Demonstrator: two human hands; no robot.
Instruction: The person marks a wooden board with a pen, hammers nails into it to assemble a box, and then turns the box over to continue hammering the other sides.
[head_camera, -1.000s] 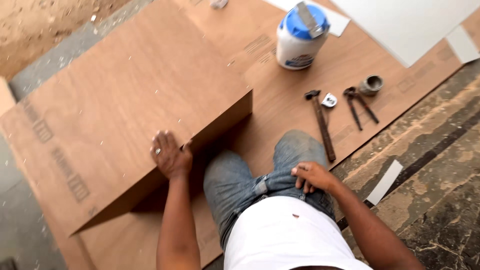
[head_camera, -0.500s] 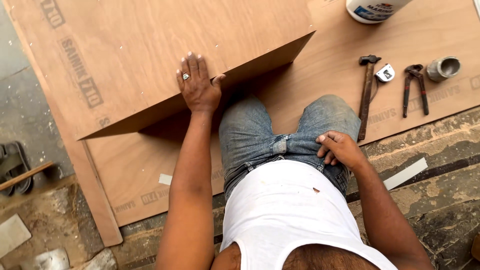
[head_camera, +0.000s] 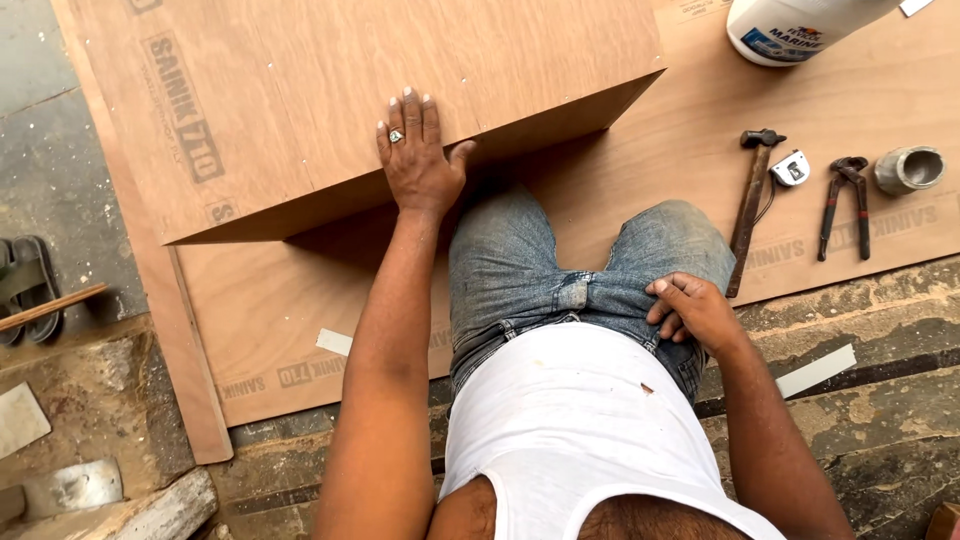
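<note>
My left hand (head_camera: 418, 160), with a ring on one finger, lies flat with fingers spread on the top of a raised plywood panel (head_camera: 330, 90), close to its near edge. The panel sits above a larger plywood sheet (head_camera: 640, 170) on the floor. My right hand (head_camera: 692, 310) rests on my thigh at the jeans pocket, fingers curled against the denim, holding nothing I can see. I kneel on the lower sheet, in blue jeans and a white vest.
To the right on the sheet lie a hammer (head_camera: 752, 200), a small tape measure (head_camera: 791, 168), pincers (head_camera: 842, 202) and a small grey cup (head_camera: 908, 168). A white glue jar (head_camera: 795, 28) stands at the top. Sandals (head_camera: 25, 285) and a stick (head_camera: 50, 305) lie left.
The view has swung down and left, so the tools and the jar have slid to the upper right. My left hand has gone from gripping the panel's edge to lying flat on top.
</note>
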